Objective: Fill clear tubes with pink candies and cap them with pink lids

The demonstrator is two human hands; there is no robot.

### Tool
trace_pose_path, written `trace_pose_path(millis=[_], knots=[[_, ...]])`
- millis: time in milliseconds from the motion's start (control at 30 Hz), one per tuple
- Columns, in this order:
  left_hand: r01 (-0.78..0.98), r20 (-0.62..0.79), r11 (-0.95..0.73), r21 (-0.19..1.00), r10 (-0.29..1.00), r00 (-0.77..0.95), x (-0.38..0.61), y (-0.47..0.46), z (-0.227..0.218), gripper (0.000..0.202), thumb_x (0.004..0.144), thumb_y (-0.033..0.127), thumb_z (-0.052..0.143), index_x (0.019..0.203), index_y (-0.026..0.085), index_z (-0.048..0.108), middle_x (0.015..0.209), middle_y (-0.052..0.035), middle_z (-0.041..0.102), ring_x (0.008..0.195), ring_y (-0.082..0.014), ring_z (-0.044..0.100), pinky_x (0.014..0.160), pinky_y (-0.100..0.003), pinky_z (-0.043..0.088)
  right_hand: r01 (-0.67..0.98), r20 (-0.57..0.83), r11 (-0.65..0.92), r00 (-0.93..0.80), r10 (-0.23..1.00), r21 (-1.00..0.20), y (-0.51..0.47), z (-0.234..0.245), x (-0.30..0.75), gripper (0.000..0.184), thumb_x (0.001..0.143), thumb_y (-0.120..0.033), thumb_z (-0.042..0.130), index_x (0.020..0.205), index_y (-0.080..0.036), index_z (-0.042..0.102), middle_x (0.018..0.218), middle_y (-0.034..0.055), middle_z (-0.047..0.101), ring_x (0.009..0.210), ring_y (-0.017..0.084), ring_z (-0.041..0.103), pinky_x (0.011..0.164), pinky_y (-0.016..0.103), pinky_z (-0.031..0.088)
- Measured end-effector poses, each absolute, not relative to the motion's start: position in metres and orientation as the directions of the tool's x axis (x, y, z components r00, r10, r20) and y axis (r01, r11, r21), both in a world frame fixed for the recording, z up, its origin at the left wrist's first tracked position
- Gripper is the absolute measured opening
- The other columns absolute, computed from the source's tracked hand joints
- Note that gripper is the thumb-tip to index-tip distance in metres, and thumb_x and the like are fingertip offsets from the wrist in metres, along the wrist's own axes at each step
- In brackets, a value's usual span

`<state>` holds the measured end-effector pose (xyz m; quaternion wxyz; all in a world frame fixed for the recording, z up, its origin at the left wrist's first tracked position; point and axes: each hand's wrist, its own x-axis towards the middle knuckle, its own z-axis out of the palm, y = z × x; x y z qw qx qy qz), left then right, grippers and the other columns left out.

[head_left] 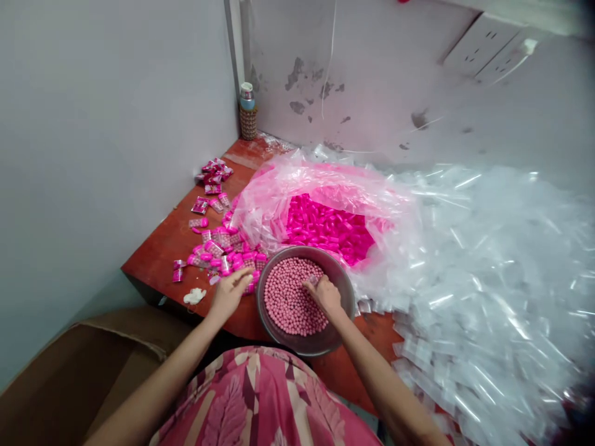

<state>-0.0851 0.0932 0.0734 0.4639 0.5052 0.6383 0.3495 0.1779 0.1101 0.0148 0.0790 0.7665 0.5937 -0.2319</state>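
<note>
A metal bowl (pixel 346 297) full of pink beads (pixel 290 297) stands in front of me at the table's edge. My right hand (pixel 326 295) is closed over the beads, with what looks like a small clear container (pixel 313 280) at its fingertips, mostly hidden. Left of the bowl, my left hand (pixel 229 295) has its fingers pinched together; a pale bit shows at the tips, too small to name. Just beyond it lies a pile of small clear bottles (pixel 223 238) with pink caps and beads inside.
Behind the bowl, a pink plastic bag (pixel 260 201) gapes around many bright pink caps (pixel 325 226). Clear plastic pieces (pixel 488 266) are heaped at right. Shiny pink packets (pixel 214 170) and a white scrap (pixel 194 296) lie on the red table (pixel 162 251). A cardboard box (pixel 106 353) is lower left.
</note>
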Motion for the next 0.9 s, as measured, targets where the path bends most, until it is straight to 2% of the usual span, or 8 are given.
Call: trace_pose_path(millis=[200,333,467,633,767,900], knots=[[0.316,-0.314,0.28,0.907,0.947,0.063,-0.072,0.066,0.066,0.027,0.076,0.034,0.055,0.094,0.02,0.068,0.098,-0.0049,0.07,0.093,-0.0217,0.063,0.088,-0.037,0.047,0.984,-0.421,-0.172,0.135,0.897,-0.051,0.112,0.005,0.157,0.043,0.089,-0.036,0.033,0.107,0.0,0.047,0.09,0.0236,0.062,0.084,0.028,0.063,0.069,0.036,0.046],[0.321,-0.326,0.289,0.902,0.943,0.069,-0.079,0.062,0.068,0.027,0.077,0.034,0.053,0.096,0.02,0.067,0.098,-0.0051,0.069,0.093,-0.0214,0.063,0.087,-0.036,0.047,0.998,-0.407,-0.045,0.02,0.913,-0.051,0.11,0.014,0.171,0.029,0.086,-0.026,0.039,0.108,-0.009,0.049,0.102,0.0184,0.058,0.09,0.025,0.059,0.069,0.033,0.046],[0.332,-0.335,0.299,0.895,0.941,0.055,-0.086,0.059,0.068,0.027,0.077,0.033,0.054,0.096,0.019,0.067,0.098,-0.0054,0.069,0.093,-0.0218,0.063,0.086,-0.036,0.047,0.996,-0.372,0.036,-0.065,0.926,-0.084,0.107,0.018,0.183,0.027,0.087,-0.012,0.031,0.102,-0.013,0.053,0.106,0.0183,0.053,0.099,0.026,0.052,0.073,0.037,0.044],[0.343,-0.34,0.3,0.89,0.939,0.062,-0.088,0.056,0.07,0.026,0.077,0.033,0.054,0.095,0.019,0.068,0.096,-0.0055,0.07,0.091,-0.0216,0.063,0.084,-0.035,0.048,0.963,-0.369,0.073,-0.168,0.914,-0.258,0.105,-0.002,0.153,0.027,0.085,-0.008,0.033,0.096,-0.012,0.057,0.102,0.0169,0.054,0.096,0.024,0.052,0.074,0.034,0.043],[0.34,-0.338,0.294,0.893,0.938,0.074,-0.089,0.055,0.071,0.027,0.078,0.033,0.053,0.096,0.019,0.067,0.097,-0.006,0.07,0.091,-0.0217,0.063,0.084,-0.035,0.047,0.877,-0.35,0.052,-0.244,0.904,-0.477,0.104,-0.017,0.13,0.023,0.079,-0.011,0.046,0.099,-0.014,0.057,0.104,0.0126,0.055,0.092,0.02,0.054,0.076,0.029,0.042],[0.32,-0.33,0.285,0.904,0.939,0.096,-0.086,0.056,0.066,0.029,0.079,0.033,0.051,0.098,0.017,0.066,0.099,-0.0073,0.069,0.093,-0.022,0.062,0.087,-0.036,0.046,0.702,-0.309,-0.01,-0.301,0.902,-0.712,0.1,-0.014,0.135,0.033,0.071,-0.016,0.059,0.104,-0.017,0.057,0.099,0.0072,0.059,0.09,0.019,0.055,0.08,0.031,0.043]])
